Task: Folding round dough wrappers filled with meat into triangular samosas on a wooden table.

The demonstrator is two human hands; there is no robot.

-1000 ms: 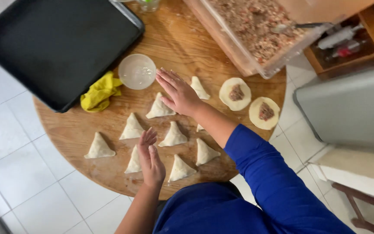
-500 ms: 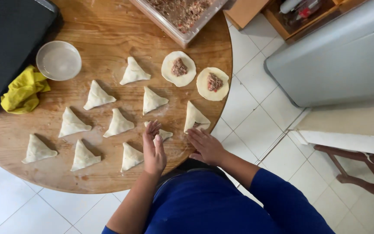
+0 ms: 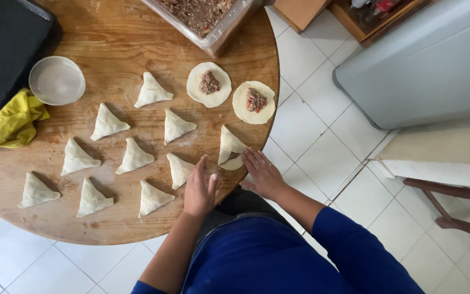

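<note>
Your right hand (image 3: 262, 173) lies flat, fingers spread, gripping nothing, fingertips touching the half-folded white dough pastry (image 3: 229, 149) with brown filling showing, near the round wooden bench's (image 3: 115, 32) edge. Your left hand (image 3: 199, 190) is open too, empty, just left of that pastry, beside a folded white dough triangle (image 3: 179, 170).

- You stand over a round wooden table (image 3: 110, 32) on a white tiled floor (image 3: 322, 136).
- Beyond your right fingertips, up and right, stands a grey cabinet (image 3: 425, 60).
- Far right of them, a dark wooden chair frame (image 3: 452, 209).
</note>
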